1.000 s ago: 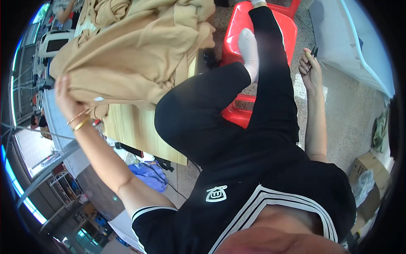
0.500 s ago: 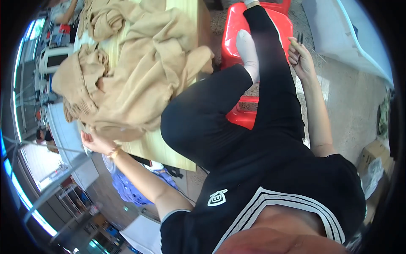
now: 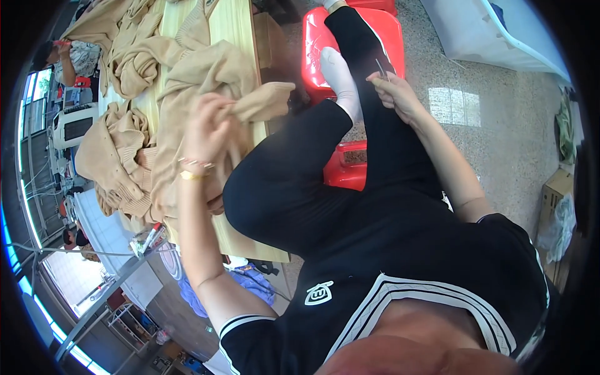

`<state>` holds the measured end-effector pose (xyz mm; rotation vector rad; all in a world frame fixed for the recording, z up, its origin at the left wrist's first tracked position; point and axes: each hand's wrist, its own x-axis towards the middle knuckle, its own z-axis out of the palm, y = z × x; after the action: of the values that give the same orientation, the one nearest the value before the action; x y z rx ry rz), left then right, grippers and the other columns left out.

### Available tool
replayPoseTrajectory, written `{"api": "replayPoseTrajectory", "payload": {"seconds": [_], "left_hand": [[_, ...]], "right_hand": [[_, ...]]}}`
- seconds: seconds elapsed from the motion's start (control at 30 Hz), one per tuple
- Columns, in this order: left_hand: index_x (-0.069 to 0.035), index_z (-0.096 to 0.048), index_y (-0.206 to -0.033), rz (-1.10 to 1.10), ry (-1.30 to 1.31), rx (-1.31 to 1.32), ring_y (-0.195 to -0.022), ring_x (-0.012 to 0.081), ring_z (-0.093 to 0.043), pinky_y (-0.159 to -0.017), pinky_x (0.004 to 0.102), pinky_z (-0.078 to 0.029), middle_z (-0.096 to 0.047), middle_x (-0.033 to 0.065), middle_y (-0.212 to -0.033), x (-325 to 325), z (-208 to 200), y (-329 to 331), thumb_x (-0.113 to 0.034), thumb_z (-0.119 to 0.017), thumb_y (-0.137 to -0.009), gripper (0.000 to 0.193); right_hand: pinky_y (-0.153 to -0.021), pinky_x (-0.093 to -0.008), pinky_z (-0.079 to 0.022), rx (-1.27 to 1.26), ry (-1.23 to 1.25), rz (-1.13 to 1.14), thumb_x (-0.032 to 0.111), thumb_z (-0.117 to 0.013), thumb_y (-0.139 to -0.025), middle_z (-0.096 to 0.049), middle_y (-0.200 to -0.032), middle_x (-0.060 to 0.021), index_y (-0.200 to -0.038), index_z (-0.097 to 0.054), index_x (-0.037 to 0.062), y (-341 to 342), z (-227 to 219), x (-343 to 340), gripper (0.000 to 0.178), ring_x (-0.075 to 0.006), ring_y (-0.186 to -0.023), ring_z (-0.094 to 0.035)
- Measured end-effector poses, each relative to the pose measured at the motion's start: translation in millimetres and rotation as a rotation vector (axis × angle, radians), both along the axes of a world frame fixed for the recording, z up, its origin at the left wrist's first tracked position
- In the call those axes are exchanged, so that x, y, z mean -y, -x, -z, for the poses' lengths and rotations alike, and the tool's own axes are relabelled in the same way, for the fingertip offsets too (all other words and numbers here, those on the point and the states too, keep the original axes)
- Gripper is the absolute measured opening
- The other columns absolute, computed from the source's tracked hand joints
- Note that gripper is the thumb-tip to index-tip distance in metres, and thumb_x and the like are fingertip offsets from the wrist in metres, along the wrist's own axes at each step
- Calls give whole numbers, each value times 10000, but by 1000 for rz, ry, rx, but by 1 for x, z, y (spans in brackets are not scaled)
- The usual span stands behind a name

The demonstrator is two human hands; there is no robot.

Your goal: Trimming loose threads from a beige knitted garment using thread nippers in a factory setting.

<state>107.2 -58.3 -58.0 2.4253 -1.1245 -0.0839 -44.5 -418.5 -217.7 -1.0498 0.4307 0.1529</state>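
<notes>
Tan knit garments (image 3: 181, 81) with ribbed edges lie heaped over the wooden table (image 3: 234, 31) on the left. My left hand (image 3: 209, 128) is over the near part of this heap, its fingers bent and smeared by motion. Right beside those fingers, a tan sleeve-like piece (image 3: 269, 100) sticks out past the table's right edge. Whether the fingers grip the cloth cannot be made out. On the right, my right hand (image 3: 397, 97) is closed round a small dark two-pronged tool (image 3: 381, 67), its thin tips pointing away from me, above my outstretched leg.
A red plastic stool (image 3: 390, 37) supports my feet, with more red plastic (image 3: 347, 169) nearer. A white bin (image 3: 487, 31) stands at the far right. A cardboard box (image 3: 556, 187) and a clear plastic bag (image 3: 556, 231) are at the right. Purple cloth (image 3: 250, 284) lies below the table.
My left hand has moved from the table's near left corner up and right over the tan knit. My right hand has come inward toward my leg with the tool. The whole view has shifted.
</notes>
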Motion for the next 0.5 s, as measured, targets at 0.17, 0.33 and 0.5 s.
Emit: {"api": "replayPoseTrajectory", "payload": {"seconds": [0.17,0.33,0.5], "left_hand": [[23,-582,-1157,-414,723,-177,-1097,266,-583,-980,382,-465,-598,170,-1190,-155,-110,-4,-29,-586,-792,369],[-68,-534,-1225,-896,1043,-229,-1047,230,-596,-909,349,-498,-596,135,-1173,-310,-119,13,-109,-542,-871,357],[-52,-494,-1314,-1208,447,362,-1137,232,-517,-948,351,-416,-543,148,-1257,-291,-38,17,-19,-657,-804,537]], "right_hand": [[-406,-180,-196,25,-56,7,172,-589,-942,-422,-657,77,-1037,-598,59,3,6,6,148,2,-460,-304],[-408,-168,-195,28,14,-35,179,-593,-941,-419,-659,83,-1034,-601,51,-4,6,-1,158,14,-470,-305],[-418,-181,-176,29,95,-28,176,-563,-958,-362,-648,108,-1058,-593,54,1,7,1,160,13,-473,-264]]}}
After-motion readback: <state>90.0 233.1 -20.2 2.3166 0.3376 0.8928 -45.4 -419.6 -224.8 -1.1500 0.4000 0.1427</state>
